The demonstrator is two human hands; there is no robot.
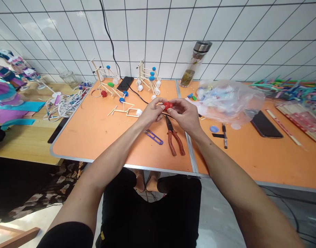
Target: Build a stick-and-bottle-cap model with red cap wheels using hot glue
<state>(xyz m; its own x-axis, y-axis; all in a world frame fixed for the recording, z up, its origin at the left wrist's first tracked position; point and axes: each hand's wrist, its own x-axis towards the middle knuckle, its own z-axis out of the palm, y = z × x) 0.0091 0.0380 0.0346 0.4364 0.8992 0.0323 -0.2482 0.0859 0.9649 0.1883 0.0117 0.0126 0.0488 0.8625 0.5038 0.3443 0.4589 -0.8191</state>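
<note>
A small red plastic piece (168,105), round like a bottle cap, is held between my two hands over the orange table. My left hand (154,113) pinches it from the left with closed fingers. From the other side, the thumb and fingers of my right hand (186,114) grip the same piece. Just below lie pliers (176,137) with red-brown handles, jaws pointing toward my hands. Purple thread snips (154,136) rest to their left. A small stick frame (127,111) with a white ball-like end lies left of my left hand.
Stick models (103,82) with coloured caps stand at the back, near a phone (125,83). A glass bottle (191,67) stands by the wall. To the right are a plastic bag (227,100), a pen (224,136) and another phone (266,124). White cords (67,105) lie left.
</note>
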